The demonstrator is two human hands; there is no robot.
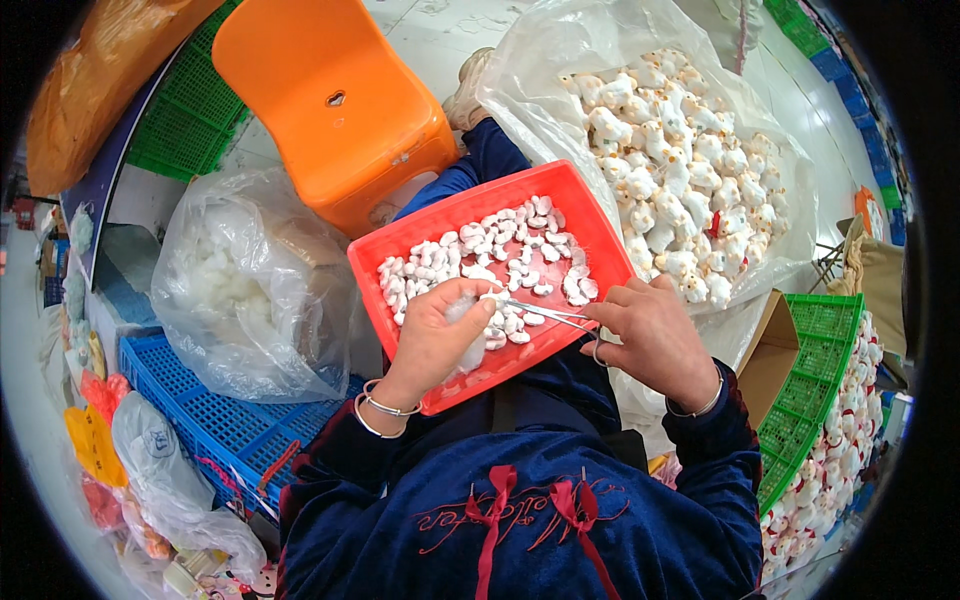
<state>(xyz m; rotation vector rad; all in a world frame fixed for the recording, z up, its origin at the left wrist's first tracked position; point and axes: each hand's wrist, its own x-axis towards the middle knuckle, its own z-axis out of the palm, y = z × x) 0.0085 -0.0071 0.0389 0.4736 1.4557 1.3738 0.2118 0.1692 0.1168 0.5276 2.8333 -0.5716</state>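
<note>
A red plastic tray (525, 366) rests over my lap, holding many small white fabric pieces (425, 265) shaped like little beans or paws. Over its near side, my left hand (430, 335) is closed round a tuft of white stuffing (467, 330); at its fingertips a small white piece seems pinched, mostly hidden. My right hand (650, 335) grips silver forceps (552, 313) by the finger loops, over the tray's right side. The forceps' tips point left and meet the left fingertips, where I cannot make out whether they are inside the piece.
A clear bag of fluffy stuffing (235, 310) stands left beside a blue crate (215, 405). An orange stool (330, 105) is beyond the tray. At the far right, a large clear bag holds many small white plush toys (690, 180); a green crate (815, 370) stands nearer.
</note>
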